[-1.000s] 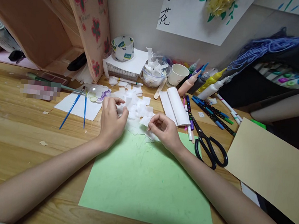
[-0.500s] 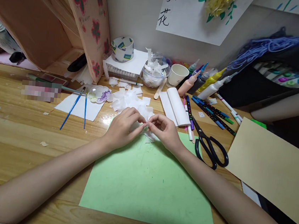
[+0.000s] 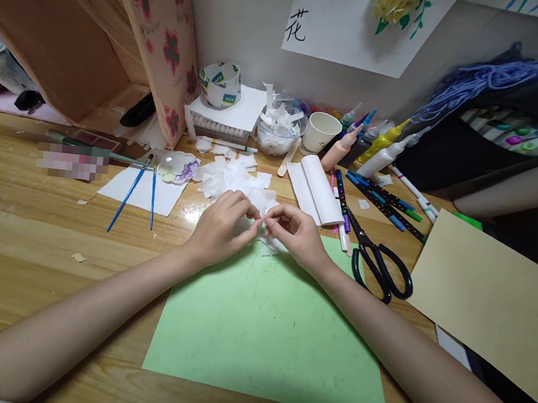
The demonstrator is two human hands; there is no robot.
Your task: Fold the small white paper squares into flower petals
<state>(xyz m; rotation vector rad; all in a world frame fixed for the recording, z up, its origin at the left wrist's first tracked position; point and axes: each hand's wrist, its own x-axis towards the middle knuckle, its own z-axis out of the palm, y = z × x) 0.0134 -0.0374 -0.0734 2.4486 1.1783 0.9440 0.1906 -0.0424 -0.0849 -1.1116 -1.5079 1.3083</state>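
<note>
My left hand (image 3: 228, 226) and my right hand (image 3: 294, 233) meet fingertip to fingertip above the top edge of a green sheet (image 3: 269, 336). Both are closed in a pinch on something small and whitish, too small to make out. Just beyond my fingers lies a loose heap of white paper pieces (image 3: 233, 180). A few more white scraps (image 3: 270, 246) rest on the green sheet under my right hand.
Black-handled scissors (image 3: 378, 261), a rolled white paper (image 3: 321, 191) and several markers lie at the right. Behind stand a bowl of scraps (image 3: 278, 139), a paper cup (image 3: 320, 136) and paint bottles. Two blue brushes (image 3: 152, 199) lie left; a tan sheet (image 3: 493, 302) lies far right.
My pinched fingertips have shifted very slightly to the left and stay together. The objects on the table keep their places; the view has moved a little.
</note>
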